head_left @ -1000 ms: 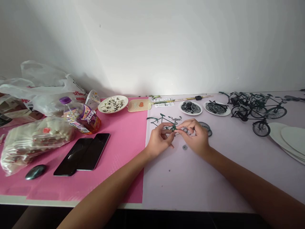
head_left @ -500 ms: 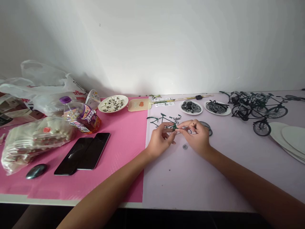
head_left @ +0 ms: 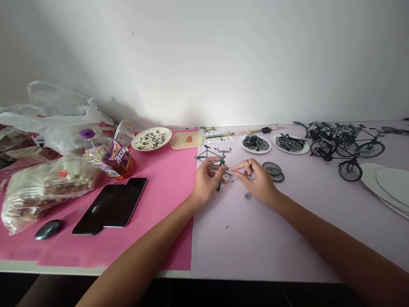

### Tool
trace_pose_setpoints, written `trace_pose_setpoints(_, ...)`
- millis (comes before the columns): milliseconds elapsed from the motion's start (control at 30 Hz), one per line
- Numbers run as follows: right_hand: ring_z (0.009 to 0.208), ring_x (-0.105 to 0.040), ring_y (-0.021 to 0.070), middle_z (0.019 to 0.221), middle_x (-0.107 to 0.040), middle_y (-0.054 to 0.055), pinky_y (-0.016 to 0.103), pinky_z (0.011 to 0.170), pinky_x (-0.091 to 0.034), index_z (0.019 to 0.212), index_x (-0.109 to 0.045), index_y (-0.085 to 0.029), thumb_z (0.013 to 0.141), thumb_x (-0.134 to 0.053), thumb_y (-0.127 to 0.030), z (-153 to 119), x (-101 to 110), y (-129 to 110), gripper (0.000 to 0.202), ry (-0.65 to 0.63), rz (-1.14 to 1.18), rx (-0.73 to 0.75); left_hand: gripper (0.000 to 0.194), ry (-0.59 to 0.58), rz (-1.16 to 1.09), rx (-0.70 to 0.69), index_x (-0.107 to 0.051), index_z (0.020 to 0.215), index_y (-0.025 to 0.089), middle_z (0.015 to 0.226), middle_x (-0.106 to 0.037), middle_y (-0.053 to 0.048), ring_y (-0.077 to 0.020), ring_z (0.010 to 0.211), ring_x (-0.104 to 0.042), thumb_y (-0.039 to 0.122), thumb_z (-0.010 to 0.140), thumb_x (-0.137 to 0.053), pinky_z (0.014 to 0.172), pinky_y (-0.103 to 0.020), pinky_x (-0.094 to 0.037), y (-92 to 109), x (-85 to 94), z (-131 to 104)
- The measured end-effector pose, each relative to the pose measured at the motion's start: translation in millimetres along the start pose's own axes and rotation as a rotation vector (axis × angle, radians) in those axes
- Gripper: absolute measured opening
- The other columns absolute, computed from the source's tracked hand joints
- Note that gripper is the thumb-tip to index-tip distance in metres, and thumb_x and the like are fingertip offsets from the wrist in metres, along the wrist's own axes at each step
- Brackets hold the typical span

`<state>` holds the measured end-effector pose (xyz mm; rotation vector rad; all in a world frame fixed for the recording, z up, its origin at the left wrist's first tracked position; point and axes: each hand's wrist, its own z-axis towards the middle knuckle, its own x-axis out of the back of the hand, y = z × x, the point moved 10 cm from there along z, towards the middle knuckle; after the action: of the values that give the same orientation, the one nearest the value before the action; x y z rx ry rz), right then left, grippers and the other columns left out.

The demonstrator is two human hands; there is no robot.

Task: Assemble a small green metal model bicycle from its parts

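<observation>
My left hand (head_left: 205, 181) is closed around the front of a green toy bicycle frame (head_left: 207, 152), whose grey handlebars stick up above the fingers. A dark piece (head_left: 218, 186) points down below that hand. Just to the right, my right hand (head_left: 259, 179) is in a pinch, thumb and forefinger tips together near the frame; anything between them is too small to make out. Two grey spoked wheels (head_left: 272, 169) lie partly overlapping behind my right hand. A small grey disc (head_left: 247, 196) rests on the table below it.
Plates of black bicycle parts (head_left: 255, 144) and wheels (head_left: 291, 143) stand behind my hands. Several assembled toy bicycles (head_left: 348, 140) crowd the right, beside stacked white plates (head_left: 396, 185). On the left are phones (head_left: 110, 207), a drink bottle (head_left: 110, 155), a bagged bundle (head_left: 51, 183) and a bowl of small pieces (head_left: 151, 140).
My left hand has moved a little left with the bicycle frame, turning it so the handlebars face me more. My right fingertips have drawn apart from the frame, and the wheels show more.
</observation>
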<state>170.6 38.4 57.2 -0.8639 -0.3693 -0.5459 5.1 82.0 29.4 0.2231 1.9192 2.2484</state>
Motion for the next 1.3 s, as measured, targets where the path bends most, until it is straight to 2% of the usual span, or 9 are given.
trace_pose_setpoints(33,0.085,-0.07,0.0208,0.09,-0.069,0.003,0.034,0.075,-0.056,0.087,-0.052,-0.026,0.095,-0.065,-0.018,0.8,-4.8,5.4,0.016,-0.065,-0.023,-0.01,0.038,0.011,-0.015,0.008,-0.055,0.118,0.019,0.096,-0.079,-0.006,-0.0133,0.054,-0.072,0.038,0.091,-0.074,0.053,-0.023,-0.047,0.7,2.6,1.1)
trace_pose_setpoints(133,0.097,-0.069,0.025,0.094,-0.068,0.005,0.039,0.083,-0.056,0.079,-0.045,-0.026,0.093,-0.065,-0.018,1.0,-19.1,16.9,0.025,-0.256,-0.044,-0.016,0.036,0.035,-0.036,0.024,-0.054,0.116,0.019,0.094,-0.078,-0.005,-0.0128,0.052,-0.07,0.035,0.09,-0.073,0.056,-0.025,-0.049,1.0,8.6,3.6)
trace_pose_setpoints(267,0.107,-0.068,0.0275,0.099,-0.069,0.006,0.042,0.088,-0.057,0.075,-0.038,-0.026,0.092,-0.062,-0.017,-0.4,-26.2,26.0,0.031,-0.355,-0.031,-0.077,0.033,0.054,-0.056,0.031,-0.052,0.116,0.019,0.092,-0.075,-0.002,-0.0131,0.052,-0.071,0.033,0.091,-0.069,0.06,-0.027,-0.052,-2.7,12.4,5.2)
trace_pose_setpoints(333,0.109,-0.069,0.0275,0.102,-0.068,0.007,0.043,0.09,-0.058,0.074,-0.038,-0.026,0.092,-0.061,-0.017,-1.0,-27.0,24.4,0.03,-0.359,-0.017,-0.076,0.033,0.053,-0.055,0.039,-0.051,0.117,0.02,0.092,-0.075,-0.002,-0.0138,0.053,-0.071,0.034,0.091,-0.068,0.06,-0.027,-0.052,-6.0,12.0,5.5)
trace_pose_setpoints(533,0.106,-0.069,0.0269,0.102,-0.063,0.008,0.045,0.093,-0.059,0.083,-0.056,-0.025,0.095,-0.058,-0.017,-1.8,-30.3,21.4,0.015,-0.368,-0.026,-0.024,0.032,0.061,-0.024,0.031,-0.052,0.116,0.02,0.087,-0.071,0.0,-0.0124,0.053,-0.069,0.034,0.091,-0.066,0.055,-0.024,-0.048,-11.4,10.6,5.0)
trace_pose_setpoints(767,0.098,-0.067,0.0265,0.097,-0.064,0.008,0.043,0.087,-0.057,0.088,-0.061,-0.024,0.097,-0.056,-0.015,2.1,-25.8,28.2,0.013,-0.339,-0.184,0.014,0.032,0.081,-0.021,0.04,-0.055,0.113,0.019,0.079,-0.065,0.002,-0.0088,0.047,-0.059,0.033,0.087,-0.068,0.047,-0.022,-0.043,-14.2,11.3,5.4)
trace_pose_setpoints(900,0.097,-0.066,0.0262,0.097,-0.064,0.008,0.042,0.085,-0.056,0.084,-0.054,-0.024,0.095,-0.059,-0.013,2.7,-24.7,28.2,0.016,-0.342,-0.155,-0.004,0.032,0.083,-0.029,0.04,-0.055,0.113,0.019,0.076,-0.064,0.004,-0.0072,0.046,-0.054,0.03,0.086,-0.068,0.046,-0.021,-0.042,-14.4,11.3,5.5)
trace_pose_setpoints(1100,0.096,-0.067,0.025,0.097,-0.063,0.007,0.04,0.086,-0.056,0.091,-0.064,-0.024,0.097,-0.055,-0.013,2.2,-25.3,23.2,0.015,-0.337,-0.106,0.035,0.034,0.084,-0.028,0.037,-0.055,0.114,0.018,0.077,-0.064,0.004,-0.0071,0.046,-0.055,0.031,0.085,-0.067,0.046,-0.021,-0.043,-16.0,11.1,5.9)
trace_pose_setpoints(1300,0.095,-0.064,0.0241,0.095,-0.061,0.007,0.037,0.084,-0.053,0.088,-0.062,-0.023,0.097,-0.052,-0.011,2.5,-26.6,15.4,0.019,-0.385,-0.152,0.063,0.029,0.064,-0.027,0.053,-0.056,0.113,0.018,0.074,-0.062,0.005,-0.0067,0.046,-0.052,0.026,0.086,-0.064,0.046,-0.021,-0.043,-13.9,7.6,4.0)
